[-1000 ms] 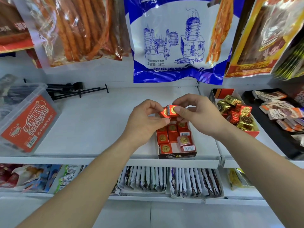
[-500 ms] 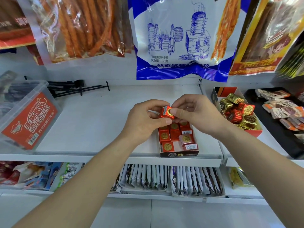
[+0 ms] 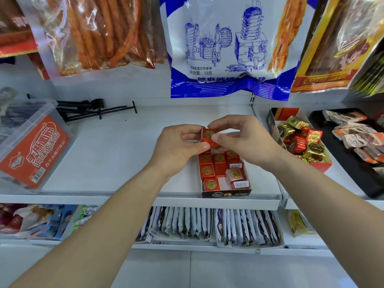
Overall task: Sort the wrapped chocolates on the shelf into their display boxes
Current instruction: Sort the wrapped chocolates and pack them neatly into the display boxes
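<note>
Together, my left hand (image 3: 178, 147) and right hand (image 3: 241, 140) pinch one red foil-wrapped square chocolate (image 3: 208, 138).
It hovers over the small red cardboard display box (image 3: 226, 193) of matching squares; at 3 o'clock, a taller red box (image 3: 326, 166) holds mixed gold and red pieces.

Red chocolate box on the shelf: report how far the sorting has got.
Done: the red display box already holds rows of red squares at its back. In hand: both the left hand and right hand pinch one red chocolate above it. Left: a few pieces lie askew near the front, and red ones sit among gold ones in the mixed box to the right.
</note>
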The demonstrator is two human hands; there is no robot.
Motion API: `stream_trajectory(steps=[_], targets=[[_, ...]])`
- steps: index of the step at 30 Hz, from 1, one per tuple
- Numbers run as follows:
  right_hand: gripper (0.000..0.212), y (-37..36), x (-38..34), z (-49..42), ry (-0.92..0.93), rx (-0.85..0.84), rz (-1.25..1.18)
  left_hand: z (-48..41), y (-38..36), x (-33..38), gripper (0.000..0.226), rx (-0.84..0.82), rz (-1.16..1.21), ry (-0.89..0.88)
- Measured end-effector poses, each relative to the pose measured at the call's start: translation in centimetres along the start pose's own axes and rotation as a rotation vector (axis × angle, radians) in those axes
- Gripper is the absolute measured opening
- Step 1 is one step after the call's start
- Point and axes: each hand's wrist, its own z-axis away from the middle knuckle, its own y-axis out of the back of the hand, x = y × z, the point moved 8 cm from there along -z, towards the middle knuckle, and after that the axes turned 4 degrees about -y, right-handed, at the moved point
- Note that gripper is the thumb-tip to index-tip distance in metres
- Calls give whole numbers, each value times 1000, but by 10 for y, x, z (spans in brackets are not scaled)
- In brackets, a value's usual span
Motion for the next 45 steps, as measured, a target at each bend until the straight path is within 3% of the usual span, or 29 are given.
stream_trajectory(steps=[15, 21, 34, 40, 45], targets=[[26, 7, 6, -5, -12, 78, 38, -1, 5, 1, 35, 187, -75, 15], [15, 10, 6, -9, -28, 84, 62, -2, 6, 2, 22, 168, -54, -25], [25, 10, -1, -15, 25, 128, 298, 1, 5, -3, 19, -12, 157, 68], [30, 21, 2, -20, -13, 141, 378, -7, 19, -8, 17, 53, -224, -73], [41, 19, 6, -20, -4, 75, 537, -8, -3, -19, 20, -135, -565, -113]])
